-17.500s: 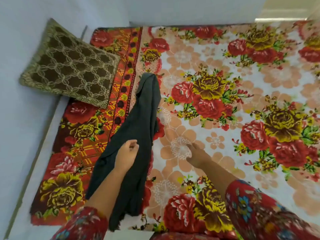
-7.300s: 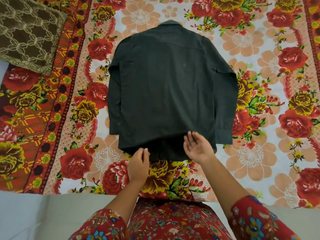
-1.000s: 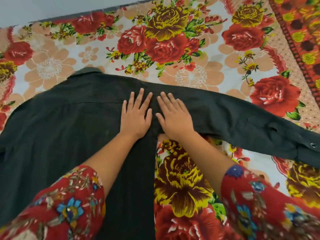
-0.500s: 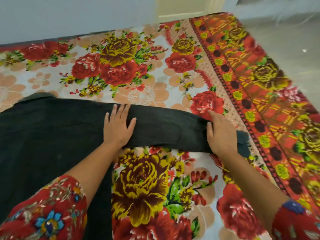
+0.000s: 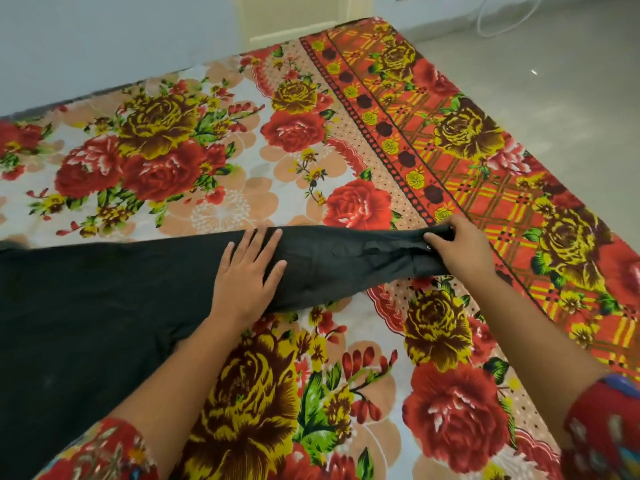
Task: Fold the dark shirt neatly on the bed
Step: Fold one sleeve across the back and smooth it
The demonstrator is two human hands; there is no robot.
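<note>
The dark shirt [image 5: 86, 313] lies flat on the bed's floral sheet [image 5: 214, 157], its body filling the lower left and running out of frame. One sleeve [image 5: 346, 261] stretches out to the right. My left hand [image 5: 247, 275] rests flat on the sleeve near the shoulder, fingers spread. Over at the sleeve's cuff end, my right hand [image 5: 457, 247] pinches the bunched fabric, which looks slightly lifted. The collar and the other sleeve are out of view.
The sheet's red and yellow plaid border [image 5: 485, 174] runs along the bed's right edge. Beyond it lies bare grey floor [image 5: 554, 64]. A pale wall [image 5: 104, 36] stands behind the bed.
My right hand has closed on the cuff end of the sleeve and gathered it, where it lay flat before. My left hand stays pressed near the shoulder.
</note>
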